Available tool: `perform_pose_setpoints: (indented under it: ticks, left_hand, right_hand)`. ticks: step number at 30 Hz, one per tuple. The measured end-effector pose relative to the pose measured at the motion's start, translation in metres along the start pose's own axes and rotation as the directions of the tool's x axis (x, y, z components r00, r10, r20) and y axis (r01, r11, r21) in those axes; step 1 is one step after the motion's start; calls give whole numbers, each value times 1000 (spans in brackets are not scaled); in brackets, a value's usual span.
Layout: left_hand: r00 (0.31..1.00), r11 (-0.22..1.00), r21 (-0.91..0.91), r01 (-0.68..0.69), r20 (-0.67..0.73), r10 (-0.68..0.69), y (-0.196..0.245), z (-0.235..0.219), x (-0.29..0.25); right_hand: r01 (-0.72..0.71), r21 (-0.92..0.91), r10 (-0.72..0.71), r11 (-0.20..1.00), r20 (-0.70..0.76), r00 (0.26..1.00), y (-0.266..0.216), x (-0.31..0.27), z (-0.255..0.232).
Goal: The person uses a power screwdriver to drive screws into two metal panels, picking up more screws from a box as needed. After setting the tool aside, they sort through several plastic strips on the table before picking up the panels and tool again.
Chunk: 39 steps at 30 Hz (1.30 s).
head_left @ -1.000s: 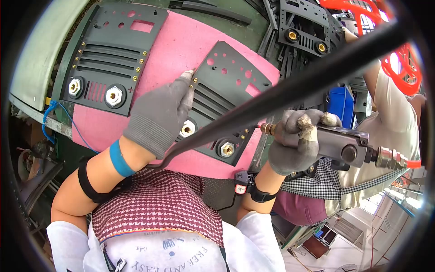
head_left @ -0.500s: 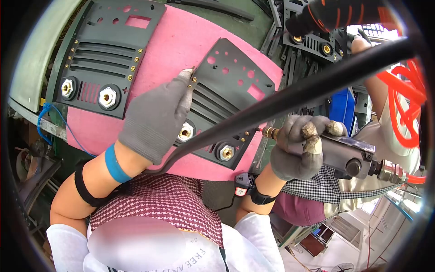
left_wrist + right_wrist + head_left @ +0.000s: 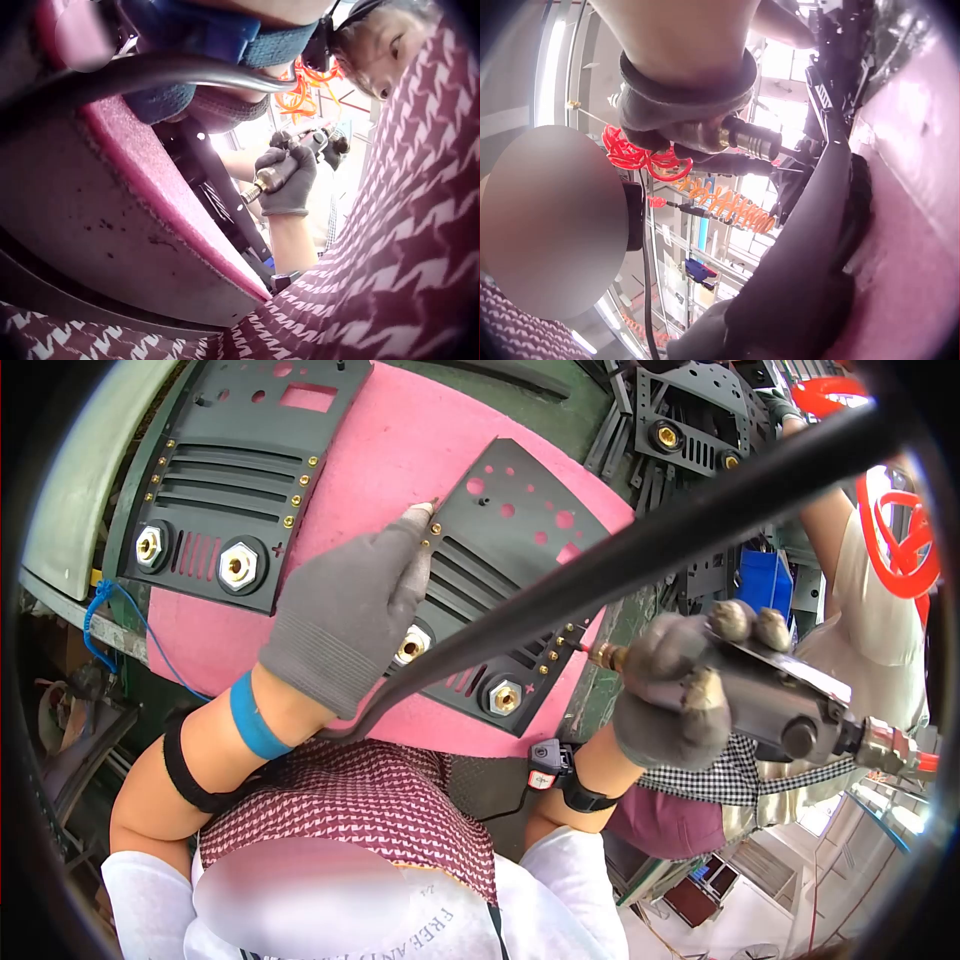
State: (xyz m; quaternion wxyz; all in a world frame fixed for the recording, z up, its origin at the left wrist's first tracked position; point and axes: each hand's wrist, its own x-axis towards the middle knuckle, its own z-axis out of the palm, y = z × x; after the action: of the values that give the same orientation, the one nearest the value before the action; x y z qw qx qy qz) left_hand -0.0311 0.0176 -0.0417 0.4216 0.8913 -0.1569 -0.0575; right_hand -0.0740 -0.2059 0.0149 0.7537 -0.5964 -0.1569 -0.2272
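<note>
My gloved left hand (image 3: 345, 605) grips the left edge of a black metal panel (image 3: 520, 545), which lies slanted on a pink pad. The panel has slots, round holes, small brass fittings and two large hex nuts (image 3: 503, 697). In my right hand (image 3: 675, 695), also gloved, is a dark air screwdriver (image 3: 775, 710) with its fingers wrapped round the body. Its bit points left, right at the panel's right edge beside the brass fittings. The left wrist view shows the same air screwdriver (image 3: 277, 174) in the right hand. A dark cable crosses in front of part of the panel.
A second, similar panel (image 3: 235, 435) lies on the pink pad (image 3: 190, 640) at the left. Further back right are more black parts (image 3: 690, 410), a blue bin (image 3: 765, 580) and another person's arm (image 3: 818, 550). Red coiled air hose (image 3: 895, 550) hangs at the right.
My right hand and the air screwdriver have shifted slightly right and down in the head view, the bit still near the panel's right edge. The left hand keeps its hold on the left edge.
</note>
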Motion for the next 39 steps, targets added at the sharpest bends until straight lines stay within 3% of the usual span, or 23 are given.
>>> perform_pose_setpoints:
  ticks: [1, 3, 4, 8, 12, 16, 18, 22, 24, 28, 31, 33, 34, 37, 39]
  left_hand:
    - [1000, 1000, 7, 0, -4, 0, -1, -1, 1]
    - [1000, 998, -60, 12, 18, -11, 0, -1, 1]
    - [999, 998, -62, 7, 32, -5, 2, -2, 0]
    - [999, 998, -47, -31, -41, 29, 1, 3, 2]
    - [994, 996, -58, -66, -90, 61, -4, 6, 1]
    - [995, 997, -50, -61, -85, 56, -4, 7, 0]
    - [990, 996, -23, -90, -107, 87, -6, 8, 0]
    - [993, 995, -64, -72, -94, 66, -5, 6, 0]
    - [996, 996, -55, -67, -68, 63, -3, 4, 1]
    - [997, 997, -71, 43, 61, -38, 4, -4, 2]
    - [1000, 997, -72, 11, 16, -9, -1, 2, 0]
    - [987, 994, -46, -101, -127, 94, -5, 8, 1]
    - [987, 994, -46, -100, -127, 93, -4, 7, 1]
    - [999, 998, -47, -40, -18, 39, 1, 0, 1]
    - [997, 998, -32, 63, 38, -62, 8, -3, 2]
  right_hand:
    - [-29, -14, 29, 999, 5, 1000, -10, 2, -2]
    - [-76, 83, 60, 994, 188, 980, -26, 11, -15]
    - [-97, 41, 95, 994, 39, 995, -32, 4, -11]
    - [-7, 40, 12, 999, -122, 992, -13, -12, 0]
    - [-80, -105, 50, 991, -269, 962, -6, -28, 3]
    - [-15, -112, -11, 994, -229, 973, -6, -24, 12]
    - [33, 1, -33, 999, -169, 985, -6, -18, 21]
    - [0, -10, -2, 1000, -153, 988, -2, -23, 13]
    - [79, -51, -84, 996, -101, 991, 0, -22, 8]
    - [43, -84, -57, 996, -172, 983, -3, -22, 11]
    - [50, -24, -52, 998, -96, 994, -2, -22, 8]
    - [52, -85, -71, 995, -244, 967, -4, -22, 14]
    - [52, -84, -71, 995, -243, 967, -4, -21, 16]
    - [10, -57, -22, 998, -218, 976, -6, -23, 15]
    - [59, -99, -78, 993, -203, 976, 0, -27, 12]
